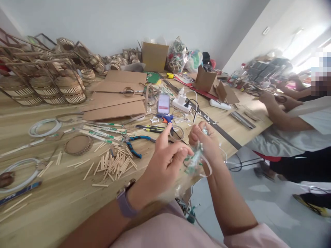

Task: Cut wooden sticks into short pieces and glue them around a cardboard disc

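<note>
My right hand [205, 141] is closed around a crumpled clear plastic wrapper with green print [194, 161], just past the table's front edge. Part of the wrapper hangs down, blurred, and a thin white strip curls beside my right wrist. To its left is my left hand [169, 160], wearing a watch, with the index finger stretched out and the thumb near the wrapper; whether it touches the wrapper is unclear. Left of my hands lie a pile of short wooden sticks [116, 163], blue-handled pliers [136, 146] and a round cardboard piece [78, 144].
Beyond my hands are a blue glue gun [167, 118], a phone [163, 103], a power strip [181, 104] and cardboard sheets [116, 100]. Woven lantern-like baskets [68, 86] stand at the back left. Another person [297, 120] sits at the right.
</note>
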A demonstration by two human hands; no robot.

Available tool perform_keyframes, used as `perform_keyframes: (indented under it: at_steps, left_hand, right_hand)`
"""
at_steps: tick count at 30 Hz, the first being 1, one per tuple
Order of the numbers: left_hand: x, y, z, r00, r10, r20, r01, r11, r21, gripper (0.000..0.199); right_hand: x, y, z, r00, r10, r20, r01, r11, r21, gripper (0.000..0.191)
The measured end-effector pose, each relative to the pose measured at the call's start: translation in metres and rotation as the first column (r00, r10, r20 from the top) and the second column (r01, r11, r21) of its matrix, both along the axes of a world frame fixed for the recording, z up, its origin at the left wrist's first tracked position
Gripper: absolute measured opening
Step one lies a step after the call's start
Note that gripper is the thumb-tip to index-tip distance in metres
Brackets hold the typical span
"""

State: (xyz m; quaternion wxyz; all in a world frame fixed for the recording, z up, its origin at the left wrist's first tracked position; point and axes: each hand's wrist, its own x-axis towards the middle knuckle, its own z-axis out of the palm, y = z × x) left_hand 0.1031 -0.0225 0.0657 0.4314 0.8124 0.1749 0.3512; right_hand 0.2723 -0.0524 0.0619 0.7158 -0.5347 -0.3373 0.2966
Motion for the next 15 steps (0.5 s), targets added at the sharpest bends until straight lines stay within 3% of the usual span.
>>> perform_keyframes:
  at_steps: [2,4,7,10,13,15]
  left_hand:
    - [0.005,0.0,-0.003,0.985,-0.165,-0.041,0.16,0.981,-0.107,0.034]
    - [0.011,-0.002,-0.01,0.969,-0.238,-0.067,0.223,0.959,-0.174,0.033]
    - [0.014,-0.004,-0.02,0.976,-0.19,-0.11,0.158,0.955,-0.25,0.034]
    - [0.012,-0.003,-0.021,0.994,-0.087,-0.067,0.055,0.926,-0.374,0.033]
    - [0.013,0.0,-0.012,0.987,0.153,0.049,-0.087,0.769,-0.633,0.031]
    - [0.017,0.0,-0.005,0.944,0.278,0.176,-0.058,0.667,-0.743,0.031]
  right_hand:
    - [-0.016,0.005,-0.003,0.999,-0.032,-0.011,0.032,0.997,0.065,0.049]
    - [-0.031,0.008,-0.004,0.997,-0.046,-0.056,0.052,0.993,0.104,0.048]
    - [-0.043,0.005,-0.005,0.999,-0.01,-0.033,0.015,0.988,0.155,0.043]
    - [-0.046,-0.004,-0.009,0.976,-0.039,0.215,0.006,0.988,0.152,0.024]
    - [-0.051,-0.012,-0.016,0.8,-0.131,0.585,0.061,0.989,0.138,0.024]
    - [-0.057,-0.016,-0.021,0.623,-0.133,0.771,0.064,0.991,0.12,0.036]
